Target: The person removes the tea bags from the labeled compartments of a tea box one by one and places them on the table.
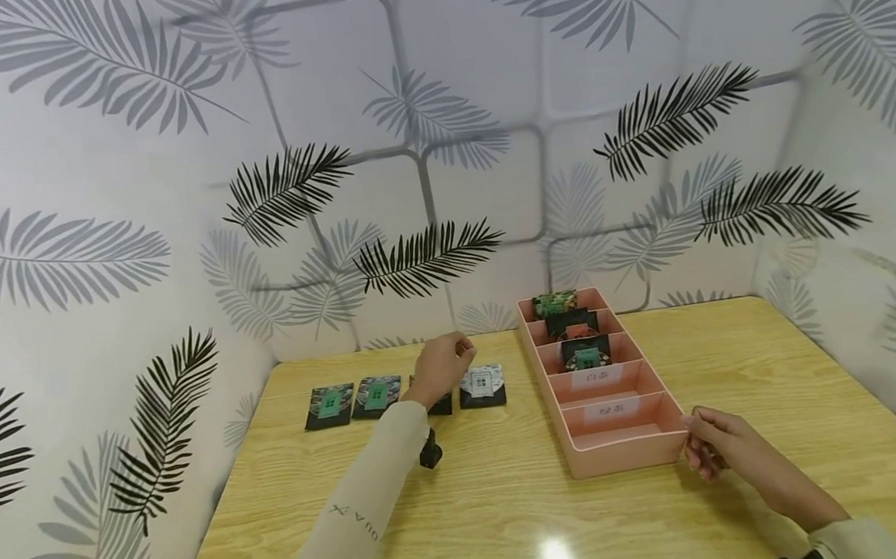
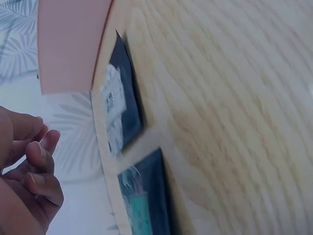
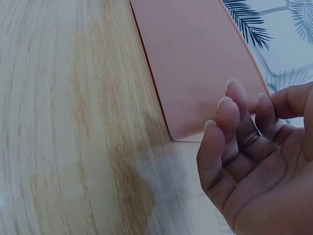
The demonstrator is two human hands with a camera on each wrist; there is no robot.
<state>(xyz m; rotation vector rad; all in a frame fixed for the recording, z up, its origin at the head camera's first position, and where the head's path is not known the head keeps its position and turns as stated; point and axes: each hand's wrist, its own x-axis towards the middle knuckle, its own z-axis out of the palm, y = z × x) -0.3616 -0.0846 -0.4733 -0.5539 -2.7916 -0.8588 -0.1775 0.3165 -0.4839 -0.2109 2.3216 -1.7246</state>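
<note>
A person appears to be sorting flat tea-style sachets into a pink divided box (image 1: 628, 453) on a wood-grain table (image 1: 487, 494). The left hand (image 1: 442, 365) hovers over the row of sachets left of the box, its fingers loosely curled with only a narrow gap to the thumb and nothing visible between them; the right hand (image 1: 718, 444) pinches the box's near right corner between thumb and forefinger. The step in hand seems to be choosing a sachet while steadying the box; the next move would call for pinching one by its edge and lifting it. Four dark sachets lie flat: two green-labelled ones at left (image 1: 329, 406) (image 1: 376, 397), a third (image 1: 442, 406) partly hidden by the left wrist, and a white-labelled one (image 1: 483, 386) at right, nearest the box. The box's three far compartments hold sachets; the two near ones show white paper labels (image 1: 597, 377).
</note>
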